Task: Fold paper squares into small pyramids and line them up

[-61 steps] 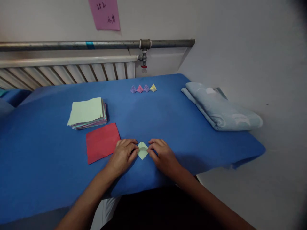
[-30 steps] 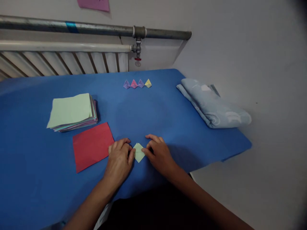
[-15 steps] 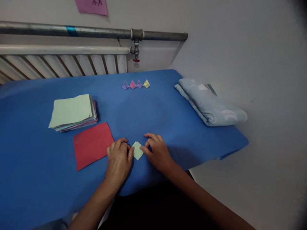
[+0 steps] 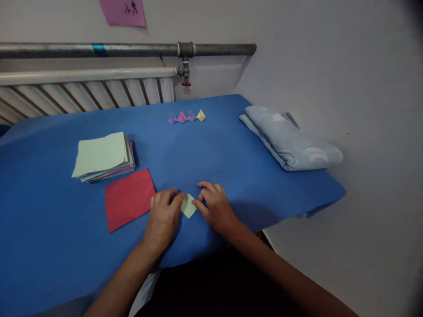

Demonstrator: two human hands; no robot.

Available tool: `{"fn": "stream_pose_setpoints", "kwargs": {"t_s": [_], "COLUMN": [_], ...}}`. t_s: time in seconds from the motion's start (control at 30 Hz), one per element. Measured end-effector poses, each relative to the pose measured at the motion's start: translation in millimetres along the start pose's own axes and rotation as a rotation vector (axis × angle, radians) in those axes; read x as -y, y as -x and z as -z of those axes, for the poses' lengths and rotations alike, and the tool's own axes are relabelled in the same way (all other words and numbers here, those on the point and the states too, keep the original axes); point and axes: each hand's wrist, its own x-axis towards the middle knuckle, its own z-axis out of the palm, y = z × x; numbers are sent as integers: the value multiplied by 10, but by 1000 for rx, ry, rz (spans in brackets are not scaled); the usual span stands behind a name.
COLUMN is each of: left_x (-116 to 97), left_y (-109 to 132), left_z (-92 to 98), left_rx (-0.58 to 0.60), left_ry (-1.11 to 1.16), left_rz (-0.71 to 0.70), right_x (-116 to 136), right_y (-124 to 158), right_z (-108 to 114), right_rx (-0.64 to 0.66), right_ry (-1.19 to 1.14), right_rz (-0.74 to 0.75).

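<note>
My two hands meet at a small pale green folded paper (image 4: 188, 209), which lies near the front edge of the blue surface (image 4: 211, 149). It shows a pointed lower corner and straight, crisp edges. My left hand (image 4: 163, 215) brings thumb and forefinger to its upper left edge; whether they pinch it I cannot tell, as the fingers cover that part. My right hand (image 4: 216, 209) sets its thumb at the right corner, forefinger reaching outward, other fingers curled; a pinch cannot be confirmed here either. Just beside my left hand: a flat, four-sided red sheet (image 4: 128, 200), matte and faintly creased. Behind it: a thick, uneven stack of paper (image 4: 102, 154), pale green on top, with other colours along its edges. Farther back: a row of four small, peaked paper shapes (image 4: 182, 117), purple, pink, purple and yellow. At right: a soft, grey-blue blanket (image 4: 291, 141), folded, with white patterning.
</note>
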Motion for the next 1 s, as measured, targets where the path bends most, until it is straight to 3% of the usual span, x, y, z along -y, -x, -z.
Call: {"fn": "stream_pose_setpoints", "kwargs": {"t_s": [0.1, 0.17, 0.4, 0.53, 0.7, 0.83, 1.0], "left_x": [-28, -40, -22, -69, -87, -11, -8], "left_y": [11, 32, 168, 121, -189, -580, -956], "left_z": [15, 36, 111, 139, 153, 175, 195], "left_rx": [39, 66, 150, 183, 283, 547, 796], "left_ry": [3, -18, -78, -85, -19, 10, -6], "left_rz": [-240, -295, -213, -174, -202, -298, -215], "right_x": [2, -1, -41, -97, -137, -153, -197], "right_y": [-3, -7, -7, 32, 71, 72, 71], "right_z": [8, 19, 81, 92, 112, 154, 168], "right_rx": [3, 15, 75, 64, -5, -16, -20], "right_ry": [22, 31, 61, 60, 24, -41, -77], "right_rz": [-2, -9, -46, -40, -56, -93, -92]}}
